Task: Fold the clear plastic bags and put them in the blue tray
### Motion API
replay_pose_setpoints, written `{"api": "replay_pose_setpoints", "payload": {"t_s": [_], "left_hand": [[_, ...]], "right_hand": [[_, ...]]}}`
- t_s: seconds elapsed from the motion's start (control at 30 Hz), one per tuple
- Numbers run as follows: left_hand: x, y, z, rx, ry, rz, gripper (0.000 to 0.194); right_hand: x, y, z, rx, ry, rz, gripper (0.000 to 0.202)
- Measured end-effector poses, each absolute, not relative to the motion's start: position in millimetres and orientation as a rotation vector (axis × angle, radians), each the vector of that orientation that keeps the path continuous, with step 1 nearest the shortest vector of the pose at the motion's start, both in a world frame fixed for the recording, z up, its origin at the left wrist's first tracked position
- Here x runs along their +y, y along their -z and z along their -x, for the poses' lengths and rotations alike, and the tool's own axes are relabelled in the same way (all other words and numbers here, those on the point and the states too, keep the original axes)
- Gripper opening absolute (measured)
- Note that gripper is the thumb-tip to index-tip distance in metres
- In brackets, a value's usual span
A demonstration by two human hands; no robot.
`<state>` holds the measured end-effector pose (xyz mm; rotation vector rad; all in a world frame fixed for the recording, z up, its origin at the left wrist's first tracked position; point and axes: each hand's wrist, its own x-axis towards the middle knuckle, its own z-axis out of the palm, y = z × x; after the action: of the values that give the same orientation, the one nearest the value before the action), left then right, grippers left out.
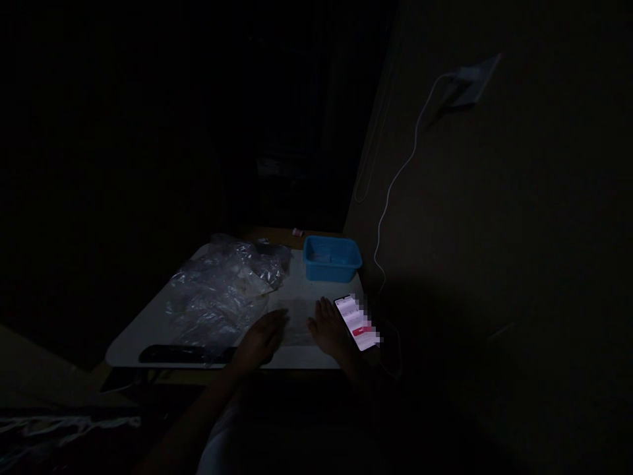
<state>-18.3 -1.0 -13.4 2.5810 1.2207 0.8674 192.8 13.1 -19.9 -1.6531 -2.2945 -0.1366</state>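
Observation:
A clear, flat plastic piece (pixel 297 321), perhaps a bag, lies on the white tabletop (pixel 133 330) between my two hands. At its left edge is my left hand (pixel 260 338), with the fingers stretched out to the right and slightly blurred. My right hand (pixel 327 328) rests at the right edge, palm down, its fingers extended. In this dim light I cannot see any grip on the plastic. Left of my hands spreads a large crumpled heap of clear plastic (pixel 222 290). A lit phone (pixel 355 322) lies just right of my right hand.
A blue plastic basket (pixel 332 270) stands at the back right of the table. Behind it lies a small white and red item (pixel 297 232). A white cable (pixel 388 191) runs down the right wall from a socket (pixel 472 82). A dark slot (pixel 173 354) lines the table's front edge.

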Motion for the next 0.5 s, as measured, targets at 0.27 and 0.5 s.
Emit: {"api": "replay_pose_setpoints", "payload": {"t_s": [0.27, 0.5], "left_hand": [[-19, 9, 20, 1.169, -0.548, -2.838, 0.049], [-7, -1, 5, 1.261, -0.235, -3.045, 0.048]], "right_hand": [[14, 23, -193, -2.286, 0.18, 1.63, 0.054], [14, 22, -193, -2.287, 0.193, 1.634, 0.056]]}}
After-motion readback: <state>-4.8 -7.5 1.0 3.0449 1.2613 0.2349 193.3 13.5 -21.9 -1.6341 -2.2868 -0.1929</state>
